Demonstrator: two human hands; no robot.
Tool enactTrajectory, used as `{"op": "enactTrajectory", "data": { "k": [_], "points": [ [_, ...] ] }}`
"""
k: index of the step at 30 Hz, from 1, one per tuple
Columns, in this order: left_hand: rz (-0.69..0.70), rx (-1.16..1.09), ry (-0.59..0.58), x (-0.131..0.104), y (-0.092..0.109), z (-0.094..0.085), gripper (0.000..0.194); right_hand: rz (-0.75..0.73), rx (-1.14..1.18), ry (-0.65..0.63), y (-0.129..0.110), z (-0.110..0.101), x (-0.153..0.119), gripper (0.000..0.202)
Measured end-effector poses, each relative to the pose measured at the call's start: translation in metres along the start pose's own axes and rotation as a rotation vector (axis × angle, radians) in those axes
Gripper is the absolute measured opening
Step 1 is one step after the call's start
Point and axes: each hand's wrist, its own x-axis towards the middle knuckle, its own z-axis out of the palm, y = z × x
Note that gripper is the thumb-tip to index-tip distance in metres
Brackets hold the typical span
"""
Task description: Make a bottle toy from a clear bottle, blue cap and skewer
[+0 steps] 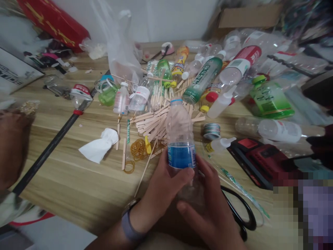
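Note:
A clear plastic bottle (179,125) with a blue label stands upright between my hands, near the table's front edge. My left hand (169,180), with a watch on its wrist, wraps round the bottle just under the label, thumb across the front. My right hand (208,194) curves round the bottle's right side, its fingers against the plastic and its thumb low in front. The bottle's base is dim and hard to make out. Behind it lies a pile of wooden craft sticks (153,123). Rubber bands (138,150) lie to the left, and black scissor handles (243,208) to the right.
Several bottles, among them a green one (204,80), crowd the back right. A red-and-black battery pack (256,161) sits at the right. Crumpled tissue (100,144) and a long black rod (52,152) lie on the left, beside another person's arm (11,149).

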Motion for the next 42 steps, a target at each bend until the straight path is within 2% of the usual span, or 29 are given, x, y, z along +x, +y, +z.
{"op": "enactTrajectory", "data": {
  "k": [2,5,7,8,10,12,14,15,17,20,23,26,29,33,38,42],
  "points": [
    [0.028,0.023,-0.028,0.001,0.001,0.000,0.055,0.091,0.104,-0.032,0.004,-0.003,-0.002,0.073],
    [0.089,0.128,-0.151,-0.001,0.002,0.002,0.048,0.266,0.266,0.002,0.008,-0.009,-0.002,0.065],
    [0.208,0.310,-0.216,-0.003,0.001,-0.001,0.051,0.363,0.403,0.013,0.008,-0.011,0.001,0.057],
    [0.296,0.436,-0.209,-0.004,0.000,-0.004,0.053,0.403,0.464,0.023,0.007,-0.012,0.003,0.053],
    [0.488,0.739,-0.096,-0.005,-0.003,-0.017,0.052,0.453,0.518,0.067,0.006,-0.012,0.006,0.051],
    [0.582,1.051,0.105,-0.004,-0.006,-0.035,0.036,0.487,0.497,0.147,0.008,-0.011,0.008,0.058],
    [0.504,1.300,0.316,-0.001,-0.008,-0.054,0.023,0.509,0.467,0.202,0.010,-0.010,0.010,0.068],
    [0.422,1.401,0.364,0.001,-0.008,-0.062,0.020,0.511,0.456,0.212,0.009,-0.009,0.012,0.073],
    [0.276,1.513,0.376,0.004,-0.007,-0.073,0.019,0.517,0.443,0.215,0.005,-0.008,0.017,0.078],
    [0.182,1.540,0.336,0.005,-0.005,-0.079,0.021,0.570,0.427,0.265,-0.009,-0.003,0.026,0.073],
    [0.207,1.492,0.308,-0.001,-0.004,-0.080,0.024,0.581,0.402,0.314,-0.016,0.003,0.034,0.067],
    [0.276,1.392,0.290,-0.009,-0.002,-0.086,0.026,0.522,0.361,0.290,-0.007,0.007,0.040,0.070],
    [0.322,1.345,0.371,-0.010,0.004,-0.098,0.027,0.480,0.338,0.243,0.007,0.009,0.045,0.068],
    [0.306,1.423,0.456,0.001,0.013,-0.112,0.031,0.340,0.278,0.233,0.021,0.015,0.053,0.065],
    [0.209,1.483,0.440,0.008,0.015,-0.111,0.033,0.239,0.202,0.259,0.033,0.018,0.066,0.072],
    [0.296,1.490,0.457,0.003,0.014,-0.105,0.027,0.216,0.170,0.265,0.036,0.017,0.067,0.072]
  ]
}}
